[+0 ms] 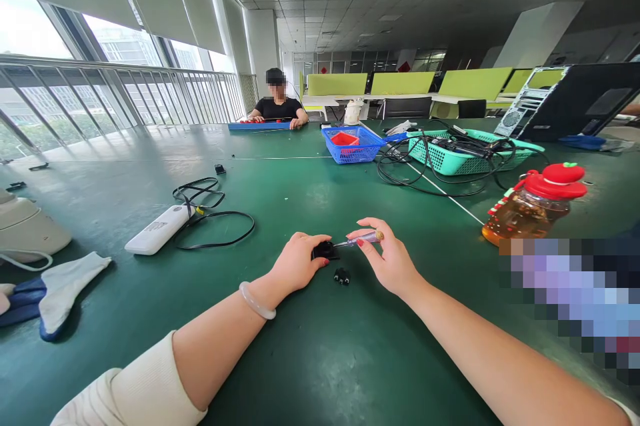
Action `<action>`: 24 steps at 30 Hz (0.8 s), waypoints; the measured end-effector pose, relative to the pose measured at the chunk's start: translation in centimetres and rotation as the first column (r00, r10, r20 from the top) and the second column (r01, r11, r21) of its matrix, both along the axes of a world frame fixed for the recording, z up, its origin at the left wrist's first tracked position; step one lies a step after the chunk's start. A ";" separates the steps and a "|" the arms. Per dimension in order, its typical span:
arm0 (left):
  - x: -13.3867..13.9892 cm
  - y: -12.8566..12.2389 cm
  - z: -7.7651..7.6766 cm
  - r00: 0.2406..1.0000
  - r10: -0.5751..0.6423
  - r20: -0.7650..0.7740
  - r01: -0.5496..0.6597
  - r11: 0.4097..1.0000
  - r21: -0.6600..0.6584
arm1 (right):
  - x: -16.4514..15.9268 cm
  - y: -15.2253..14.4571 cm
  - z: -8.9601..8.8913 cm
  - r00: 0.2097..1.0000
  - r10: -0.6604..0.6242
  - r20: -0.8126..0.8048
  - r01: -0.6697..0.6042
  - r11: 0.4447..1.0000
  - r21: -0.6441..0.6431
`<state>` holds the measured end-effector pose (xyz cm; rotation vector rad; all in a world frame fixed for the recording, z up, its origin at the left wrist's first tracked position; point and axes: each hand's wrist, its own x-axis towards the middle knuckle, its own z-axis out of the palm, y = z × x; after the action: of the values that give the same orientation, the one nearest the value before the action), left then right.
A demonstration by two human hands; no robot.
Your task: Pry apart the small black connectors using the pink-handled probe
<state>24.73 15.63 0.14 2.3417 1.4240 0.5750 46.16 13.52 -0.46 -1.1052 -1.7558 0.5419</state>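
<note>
On the surface (pixel 280 359), past a small black piece (pixel 342 276), fingers of the left hand (pixel 297 259) pinch a black part (pixel 326 251); press it flat. The screwdriver (pixel 361 239), pinched in the right hand (pixel 393 265), seemingly touches it: steer steadily.

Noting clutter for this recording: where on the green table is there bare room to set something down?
Bare green table shows between the forearms, nearer than the small black piece, and beyond the left hand, short of the blue basket and right of the black cord. It is crowded around the teal basket, with black cables.
</note>
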 end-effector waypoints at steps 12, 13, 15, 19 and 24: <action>0.0 0.1 -0.6 1.000 -0.024 0.017 0.023 0.999 0.026 | -1.3 -2.4 1.5 0.957 0.122 0.264 -0.241 0.840 0.486; 0.0 0.1 -0.6 1.000 -0.027 0.015 0.027 0.999 0.028 | -1.4 -2.4 1.5 0.947 0.142 0.289 -0.272 0.835 0.479; -0.1 0.2 -0.6 1.000 -0.030 0.006 0.030 0.999 0.028 | -1.5 -2.3 1.5 0.939 0.165 0.300 -0.294 0.840 0.457; -0.1 0.3 -0.6 0.999 -0.031 -0.010 0.031 0.999 0.031 | -1.4 -2.4 1.5 0.947 0.180 0.266 -0.288 0.842 0.456; -0.1 0.3 -0.5 0.999 -0.049 -0.009 0.049 0.998 0.046 | -1.6 -2.6 1.4 0.928 0.204 0.311 -0.334 0.826 0.454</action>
<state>24.62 15.94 -0.36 2.4095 1.3668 0.5919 44.52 10.93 0.95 -0.5712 -2.1351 0.0881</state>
